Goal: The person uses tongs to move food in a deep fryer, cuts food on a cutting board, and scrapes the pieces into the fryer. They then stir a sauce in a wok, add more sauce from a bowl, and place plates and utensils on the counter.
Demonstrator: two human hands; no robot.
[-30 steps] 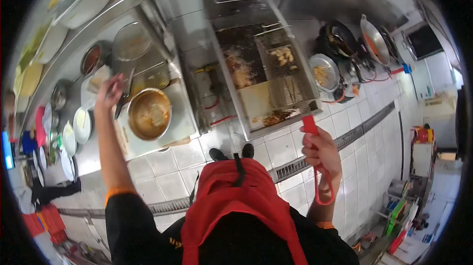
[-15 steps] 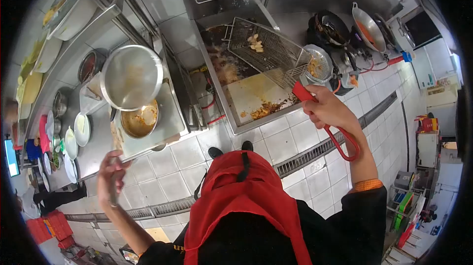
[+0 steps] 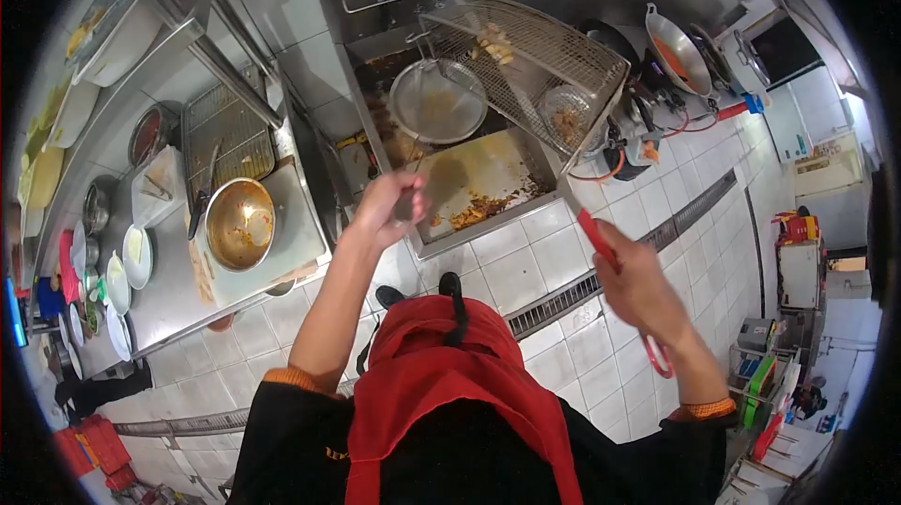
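My left hand is closed around the thin handle of a round mesh strainer, which hangs over the left part of the fryer. My right hand grips the red handle of a wire fry basket. The basket is tilted above the fryer's right side, with several pale fried pieces lying near its far end. Below, dark oil and a metal ledge with brown crumbs show in the fryer.
On the left counter stand a metal bowl with orange residue, a wire rack and white plates. To the right are a colander with fried bits and a wok with orange sauce. A floor drain runs behind me.
My left hand has swung the strainer right, from over the metal bowl to over the fryer. My right hand has moved nearer me, and the basket has shifted right and tilted.
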